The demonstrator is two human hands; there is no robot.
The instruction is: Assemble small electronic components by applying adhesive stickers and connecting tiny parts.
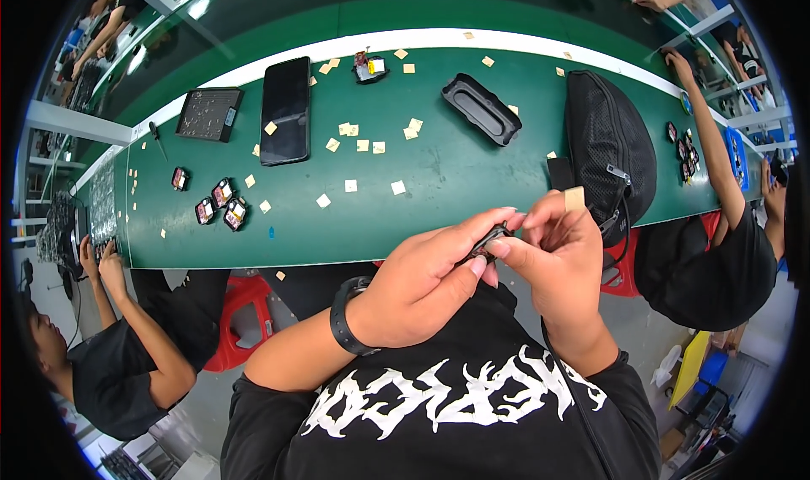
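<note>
1. Notably, black shirt (506,446), lower centre of frame: large jagged white lettering across it, distorted by the lens.
2. Dark tray (205,109), upper left: small pale label (229,119) at its right side, print too small to make out; many light flecks or bits inside.
3. Small dark part (488,240), centre right, above the shirt: largely covered by fingers, details hard to make out.
4. Left hand (418,282): thumb and fingers pinching the small dark part.
5. Right hand (564,256): thumb pressed to the same part; whether its other fingers close on it, cannot tell. One cream square (575,198) against a bent finger.
6. Black zipped case (620,134), upper right: contents hidden.
7. Oblong black shell (481,113), upper centre right: recessed interior facing up.
8. Blue bin (737,158), right edge: partly hidden behind a co-worker's arm (717,155); contents unclear.
9. Three small black housings (223,193), left of centre: pale and reddish components inside.
10. Green table (295,235), across the upper half: cream squares scattered.
</note>
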